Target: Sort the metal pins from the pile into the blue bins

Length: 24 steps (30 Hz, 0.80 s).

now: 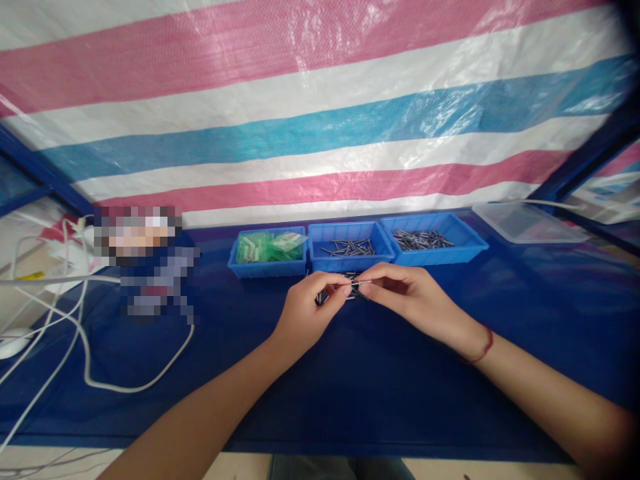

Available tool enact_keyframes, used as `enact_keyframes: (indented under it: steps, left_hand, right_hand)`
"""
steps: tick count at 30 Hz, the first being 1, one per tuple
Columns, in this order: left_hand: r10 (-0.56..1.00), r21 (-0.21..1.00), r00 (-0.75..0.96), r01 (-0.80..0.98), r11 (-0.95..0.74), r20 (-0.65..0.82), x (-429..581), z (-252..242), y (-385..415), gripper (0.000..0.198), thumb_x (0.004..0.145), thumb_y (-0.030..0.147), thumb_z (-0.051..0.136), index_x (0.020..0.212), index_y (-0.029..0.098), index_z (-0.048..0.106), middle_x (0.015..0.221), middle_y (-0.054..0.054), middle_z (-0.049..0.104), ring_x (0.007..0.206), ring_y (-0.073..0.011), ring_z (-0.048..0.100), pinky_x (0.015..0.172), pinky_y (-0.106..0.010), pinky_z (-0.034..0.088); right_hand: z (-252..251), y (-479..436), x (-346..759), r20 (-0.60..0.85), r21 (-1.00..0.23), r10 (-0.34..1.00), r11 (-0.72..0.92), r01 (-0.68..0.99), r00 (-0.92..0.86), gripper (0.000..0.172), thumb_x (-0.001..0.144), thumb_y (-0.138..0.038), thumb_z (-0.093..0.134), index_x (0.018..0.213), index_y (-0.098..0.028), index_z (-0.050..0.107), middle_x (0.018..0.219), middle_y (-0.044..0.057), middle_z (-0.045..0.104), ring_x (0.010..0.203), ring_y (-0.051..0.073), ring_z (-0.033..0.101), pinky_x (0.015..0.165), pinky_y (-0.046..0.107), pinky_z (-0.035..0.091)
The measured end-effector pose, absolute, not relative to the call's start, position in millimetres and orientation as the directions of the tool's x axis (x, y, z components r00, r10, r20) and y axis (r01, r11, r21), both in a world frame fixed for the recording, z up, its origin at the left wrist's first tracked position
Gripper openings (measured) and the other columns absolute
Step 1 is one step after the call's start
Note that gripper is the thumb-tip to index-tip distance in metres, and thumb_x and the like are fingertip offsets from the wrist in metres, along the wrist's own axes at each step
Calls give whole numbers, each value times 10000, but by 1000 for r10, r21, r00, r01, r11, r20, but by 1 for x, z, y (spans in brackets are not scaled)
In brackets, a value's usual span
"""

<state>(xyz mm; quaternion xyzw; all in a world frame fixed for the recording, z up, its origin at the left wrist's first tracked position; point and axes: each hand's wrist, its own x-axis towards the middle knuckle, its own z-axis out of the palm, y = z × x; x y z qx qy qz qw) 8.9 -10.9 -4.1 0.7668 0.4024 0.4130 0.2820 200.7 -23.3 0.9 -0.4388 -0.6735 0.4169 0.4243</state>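
Table point(350, 413): blue, its near edge crossing above our legs point(340, 468).
Cables point(85, 347): white, looping over the left side.
Wristband point(487, 343): dark red, around our right wrist.
Left hand point(305, 310): we pinch one end of a pin point(356, 285), thumb and forefinger nearly together.
Right hand point(420, 297): we pinch likewise at its other end, tips close.
Pin: thin, about level between our fingertips, above the pile; one piece or two, we cannot tell.
Pile point(351, 295): dark metal bits, partly hidden by our hands.
Left bin point(273, 270): green packets point(273, 248).
Middle bin point(357, 261): scattered metal rods point(355, 248).
Right bin point(445, 255): a denser heap point(423, 239).
Lid point(525, 223): clear, right of the bins.
Sheet point(300, 133): striped pink, white and blue, behind everything.
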Motion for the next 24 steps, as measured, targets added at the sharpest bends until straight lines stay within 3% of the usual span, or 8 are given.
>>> enact_keyframes:
  steps: [3, 8, 14, 20, 24]
  left_hand:
    - [837, 723, 388, 437, -535, 385, 8, -5, -10, 102, 860, 242, 587, 902, 198, 669, 868, -21, 709, 778, -148, 640, 722, -261, 467]
    - [769, 482, 508, 600, -639, 388, 4, -6, -8, 142, 876, 313, 576, 938, 229, 672, 934, -14, 704, 890, -188, 601, 804, -333, 385]
    - [731, 326, 600, 655, -682, 324, -1, -7, -6, 205, 869, 395, 582, 956, 246, 694, 999, -21, 670, 932, -201, 546, 791, -356, 332]
    - [704, 252, 653, 658, -710, 278, -1, -10, -6, 179, 916, 319, 524, 955, 252, 686, 1026, -8, 655, 956, -186, 519, 802, -351, 309]
    - [697, 218, 669, 663, -717, 258, -1, -9, -6, 194, 934, 315, 492, 953, 247, 673, 1006, -3, 650, 935, -181, 512, 800, -350, 301]
  right_hand:
    - [4, -25, 200, 285, -873, 923, 361, 329, -257, 232, 858, -419, 575, 842, -209, 671, 843, 44, 659, 762, 178, 594, 683, 304, 475]
    - [7, -14, 219, 402, -740, 905, 409, 535, -135, 240, 880, -405, 535, 782, -212, 639, 822, 54, 662, 741, 195, 586, 677, 324, 446]
    - [12, 11, 281, 534, -497, 823, 119, 859, 195, 227, 853, -394, 538, 793, -209, 655, 777, 104, 667, 709, 244, 601, 668, 360, 409]
    - [-1, 27, 319, 528, -141, 832, -109, 984, 168, 296, 848, -428, 472, 786, -223, 676, 767, 128, 677, 731, 347, 612, 571, 418, 423]
    - [-4, 26, 308, 580, -118, 812, 2, 993, 67, 275, 872, -399, 461, 831, -225, 670, 873, 123, 691, 837, 333, 621, 683, 455, 467]
